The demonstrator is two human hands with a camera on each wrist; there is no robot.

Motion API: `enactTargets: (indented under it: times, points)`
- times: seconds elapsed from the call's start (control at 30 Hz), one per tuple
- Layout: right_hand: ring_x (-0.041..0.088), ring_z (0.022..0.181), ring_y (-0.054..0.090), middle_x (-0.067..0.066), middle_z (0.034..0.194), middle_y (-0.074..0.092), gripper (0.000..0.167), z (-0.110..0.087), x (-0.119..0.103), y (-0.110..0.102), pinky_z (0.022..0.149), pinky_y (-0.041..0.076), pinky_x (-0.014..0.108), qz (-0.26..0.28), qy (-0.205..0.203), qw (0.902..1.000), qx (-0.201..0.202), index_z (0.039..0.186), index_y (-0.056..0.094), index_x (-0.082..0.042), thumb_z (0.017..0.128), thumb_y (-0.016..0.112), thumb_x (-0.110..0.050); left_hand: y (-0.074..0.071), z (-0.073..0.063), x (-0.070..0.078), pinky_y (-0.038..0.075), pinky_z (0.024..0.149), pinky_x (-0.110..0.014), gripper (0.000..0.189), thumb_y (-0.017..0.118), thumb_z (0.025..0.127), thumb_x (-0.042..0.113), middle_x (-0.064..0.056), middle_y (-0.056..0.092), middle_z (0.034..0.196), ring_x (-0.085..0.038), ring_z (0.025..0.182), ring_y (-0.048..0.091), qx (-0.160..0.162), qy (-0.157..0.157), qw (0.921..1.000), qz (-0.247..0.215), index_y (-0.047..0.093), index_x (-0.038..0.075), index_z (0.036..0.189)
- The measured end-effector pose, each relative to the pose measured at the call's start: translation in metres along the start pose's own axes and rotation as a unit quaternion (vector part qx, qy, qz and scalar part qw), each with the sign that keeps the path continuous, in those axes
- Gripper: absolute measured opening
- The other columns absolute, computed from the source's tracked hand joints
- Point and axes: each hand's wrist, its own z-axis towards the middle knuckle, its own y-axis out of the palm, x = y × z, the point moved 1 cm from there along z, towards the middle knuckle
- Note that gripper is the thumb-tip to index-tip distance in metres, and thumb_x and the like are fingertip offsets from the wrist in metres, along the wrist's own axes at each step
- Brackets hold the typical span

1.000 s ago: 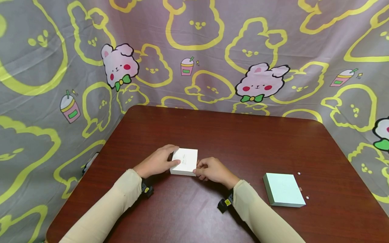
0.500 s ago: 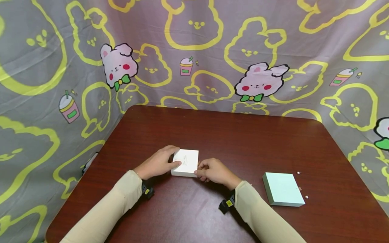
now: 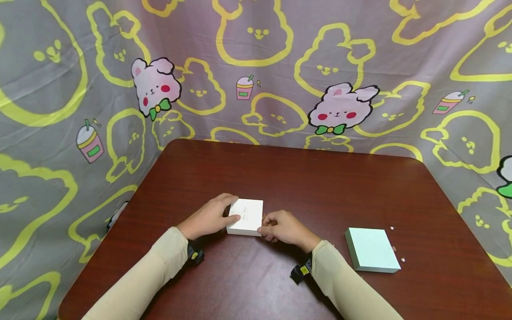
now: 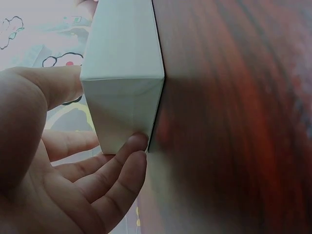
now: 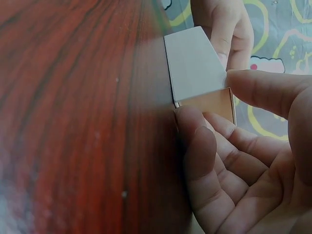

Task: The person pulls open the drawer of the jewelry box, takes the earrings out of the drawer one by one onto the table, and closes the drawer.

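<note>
A flat white box (image 3: pixel 251 213) with fine lettering on its lid lies on the table between my hands. My left hand (image 3: pixel 212 216) grips its left end, thumb on the top and fingers spread along the far and left sides. At the right end, my right hand (image 3: pixel 283 229) holds the box with curled fingers. In the right wrist view, the thumb sits at the box's top edge and the fingertips (image 5: pixel 190 119) are at its lower edge, by a brownish, recessed end face (image 5: pixel 210 101). The left wrist view shows the box's plain white side (image 4: pixel 124 44).
A mint-green box (image 3: pixel 373 250) lies to the right, a small ribbon tab (image 3: pixel 394 249) at its right side. Two small pearl-like beads, one the far bead (image 3: pixel 392 228) and one the near bead (image 3: pixel 402 260), lie beside it. Behind the brown table (image 3: pixel 300 186) hangs a patterned cloth (image 3: pixel 276 53).
The white box and both hands have shifted slightly to the right and toward me. The hold of each hand looks the same, and the mint-green box stays put.
</note>
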Motion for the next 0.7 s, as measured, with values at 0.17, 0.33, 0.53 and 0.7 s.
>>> enactTargets:
  times: [0.17,0.33,0.53,0.7]
  points:
    - [0.018,0.06,0.064,0.004,0.068,0.068,0.02,-0.0009,0.0013,-0.0012,0.054,0.053,0.034,-0.004,-0.002,1.0,-0.001,0.08,0.068,-0.009,0.087,0.074,-0.027,0.0014,-0.0001,0.0009,0.039,0.102,-0.037,0.062,0.068,0.092,0.035,-0.009,0.05,0.137,-0.02,0.126,0.047,0.001,0.0,1.0,0.001,0.049,0.0,0.14]
    - [0.018,0.061,0.065,0.004,0.069,0.068,0.02,-0.003,0.0015,-0.0012,0.054,0.053,0.034,-0.006,-0.002,1.0,-0.008,0.08,0.068,-0.009,0.087,0.074,-0.027,0.0018,-0.0022,0.0036,0.04,0.101,-0.038,0.062,0.069,0.092,0.034,-0.009,0.051,0.137,-0.02,0.125,0.048,0.002,-0.003,1.0,-0.002,0.05,0.001,0.14]
    - [0.018,0.062,0.065,0.003,0.071,0.069,0.019,-0.0064,0.0013,-0.0011,0.055,0.054,0.034,-0.002,0.001,0.9999,-0.013,0.081,0.067,-0.008,0.088,0.073,-0.025,0.0033,-0.0035,0.0065,0.04,0.101,-0.038,0.061,0.07,0.091,0.033,-0.01,0.052,0.135,-0.02,0.124,0.049,0.004,0.001,1.0,-0.005,0.051,0.0,0.139]
    - [0.017,0.061,0.065,0.003,0.069,0.068,0.02,-0.0092,0.0023,-0.0034,0.055,0.053,0.033,-0.01,-0.002,0.9998,-0.016,0.08,0.067,-0.009,0.088,0.073,-0.026,0.0047,-0.0033,0.0083,0.039,0.101,-0.037,0.062,0.069,0.092,0.036,-0.009,0.051,0.136,-0.019,0.125,0.048,-0.002,0.0,1.0,-0.002,0.05,0.001,0.14]
